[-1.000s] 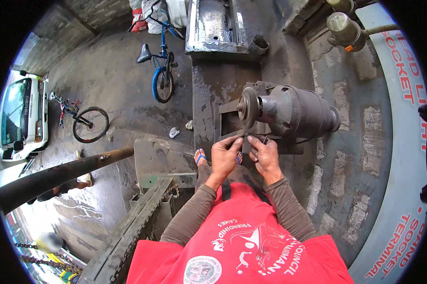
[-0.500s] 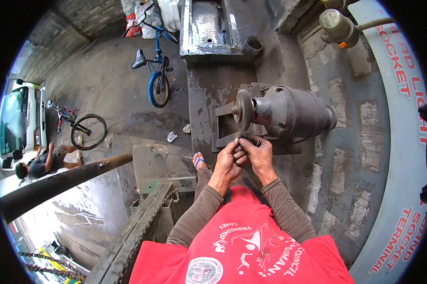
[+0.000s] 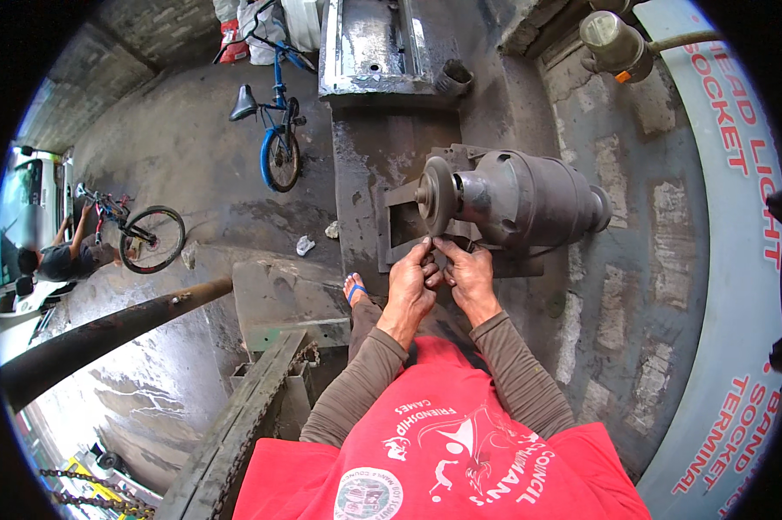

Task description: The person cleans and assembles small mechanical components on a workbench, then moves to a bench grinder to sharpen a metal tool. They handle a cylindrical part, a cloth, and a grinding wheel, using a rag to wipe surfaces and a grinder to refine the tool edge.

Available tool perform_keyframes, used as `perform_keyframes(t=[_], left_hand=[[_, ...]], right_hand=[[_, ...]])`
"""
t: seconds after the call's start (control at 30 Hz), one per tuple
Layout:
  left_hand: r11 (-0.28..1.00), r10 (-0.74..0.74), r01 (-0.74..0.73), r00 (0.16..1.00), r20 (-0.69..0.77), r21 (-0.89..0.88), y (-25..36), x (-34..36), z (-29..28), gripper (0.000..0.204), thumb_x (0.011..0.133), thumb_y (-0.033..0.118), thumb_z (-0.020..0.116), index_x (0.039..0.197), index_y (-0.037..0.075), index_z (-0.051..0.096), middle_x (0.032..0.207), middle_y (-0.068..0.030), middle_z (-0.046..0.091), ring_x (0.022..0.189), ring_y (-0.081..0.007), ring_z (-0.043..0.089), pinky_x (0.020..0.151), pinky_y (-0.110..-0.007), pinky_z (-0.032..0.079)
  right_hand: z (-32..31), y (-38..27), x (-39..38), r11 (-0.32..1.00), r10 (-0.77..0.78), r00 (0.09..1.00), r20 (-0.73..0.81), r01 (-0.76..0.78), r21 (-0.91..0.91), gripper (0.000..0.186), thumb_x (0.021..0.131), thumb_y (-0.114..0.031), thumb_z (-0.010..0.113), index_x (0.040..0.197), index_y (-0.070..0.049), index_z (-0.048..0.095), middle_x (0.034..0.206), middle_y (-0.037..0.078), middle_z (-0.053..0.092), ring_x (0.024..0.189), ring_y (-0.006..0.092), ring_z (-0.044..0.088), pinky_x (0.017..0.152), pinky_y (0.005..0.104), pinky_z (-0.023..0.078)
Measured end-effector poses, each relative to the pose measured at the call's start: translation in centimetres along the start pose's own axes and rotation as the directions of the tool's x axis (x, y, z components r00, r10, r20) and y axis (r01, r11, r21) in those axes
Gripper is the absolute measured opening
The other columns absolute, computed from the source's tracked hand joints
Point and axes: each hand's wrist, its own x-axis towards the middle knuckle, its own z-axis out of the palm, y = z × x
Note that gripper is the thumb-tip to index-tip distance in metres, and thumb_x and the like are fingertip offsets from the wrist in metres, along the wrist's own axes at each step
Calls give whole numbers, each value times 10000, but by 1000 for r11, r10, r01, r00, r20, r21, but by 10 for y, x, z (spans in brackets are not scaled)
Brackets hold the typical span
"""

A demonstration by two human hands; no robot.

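A grey bench grinder, coated in dust, sits on a metal stand in front of me. Its round grinding wheel is on the left end of the motor. My left hand and my right hand are side by side at the near edge of this wheel. Thumbs and fingers of both are pinched, with fingertips nearly meeting right at the rim. Whatever small piece is between them is hidden by the fingers. Whether the wheel is spinning I cannot tell.
A metal trough stands beyond the grinder. On the left are a blue bicycle, another bicycle and a crouching person. A rusty pipe and a chained beam flank my left. A printed panel curves along the right.
Both hands have moved forward from just short of the wheel to its near rim, still pinched. The person at the left now reaches toward the second bicycle. The view has shifted slightly.
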Motion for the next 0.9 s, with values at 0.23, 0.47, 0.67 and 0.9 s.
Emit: perform_keyframes(t=[0.23, 0.47, 0.67, 0.9], left_hand=[[921, 187, -184, 982, 24, 344, 14, -13, 7, 120, 987, 161, 641, 969, 45, 665, 618, 85, 391, 467, -38, 314, 415, -226, 248], [975, 110, -119, 992, 56, 188, 14, -9, 2, 105, 995, 150, 620, 979, 55, 663, 618, 91, 368, 474, -27, 297, 418, -225, 238], [958, 88, -99, 995, 53, 270, 9, -7, 0, 100, 1014, 162, 579, 931, 110, 600, 649, 84, 356, 512, -38, 296, 451, -231, 218], [945, 145, -157, 988, 61, 286, 7, -9, 1, 140, 988, 157, 632, 1024, 35, 690, 651, 89, 435, 469, -17, 329, 419, -223, 250]], right_hand=[[-6, -22, -1, 873, -171, 976, 138, 215, -438, 207, 858, -102, 779, 1022, 20, 750, 937, 47, 754, 810, 122, 659, 738, 286, 518], [-2, -12, 4, 994, -83, 992, 98, 89, -65, 115, 886, -101, 760, 941, -16, 707, 680, -38, 590, 477, 45, 405, 430, 248, 278], [-4, 3, 5, 981, 54, 996, 74, -67, 183, 102, 906, -104, 743, 869, -49, 666, 607, -61, 439, 462, 62, 346, 440, 258, 271], [-1, 9, 3, 945, 115, 992, 58, -127, 300, 129, 929, -127, 721, 844, -69, 642, 599, -65, 389, 486, 63, 325, 453, 253, 281]])
